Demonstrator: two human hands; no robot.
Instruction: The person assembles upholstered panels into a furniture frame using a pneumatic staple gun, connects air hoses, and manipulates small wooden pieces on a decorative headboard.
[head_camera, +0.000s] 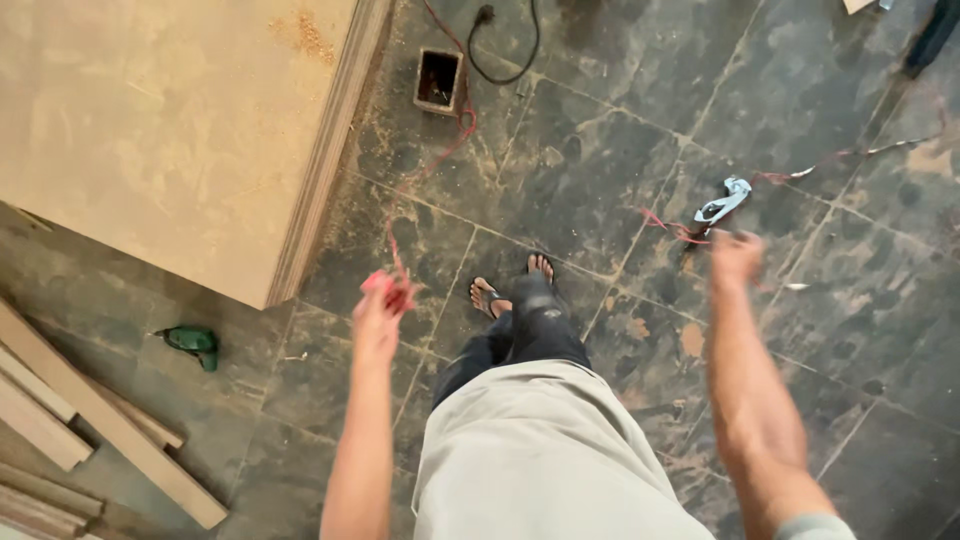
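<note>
Red cord (402, 262): pinched at one end in the left hand, seen to rise from the fist across the dark tiled floor (600, 160) toward the top of the view, past the small open box.
Left hand (378, 305): closed around a bunched end of the red cord, held out over the floor in front of the legs.
Right hand (735, 258): blurred; fingers appear curled, and whether anything is gripped cannot be told. A second red strand (668, 224) is seen just beside it.
Cord direction: the long axis of the left strand runs from the fist up and slightly right, with a bend near the box; the right strand lies roughly level, from the right hand outward toward the right edge.
Silver clip (722, 203): lying on the floor on the right strand, just above the right hand.
Feet in sandals (515, 285): planted between the two hands, on the tiles.
Small open box (438, 80): standing on the floor beside the cord's upper run.
Black cable (505, 45): looped on the floor near the box, apart from the red cord.
Plywood stack (170, 130): occupying the upper left, its edge close to the left strand.
Green drill (190, 343): lying on the floor left of the left hand, well apart.
Wooden planks (90, 420): piled at the lower left corner.
</note>
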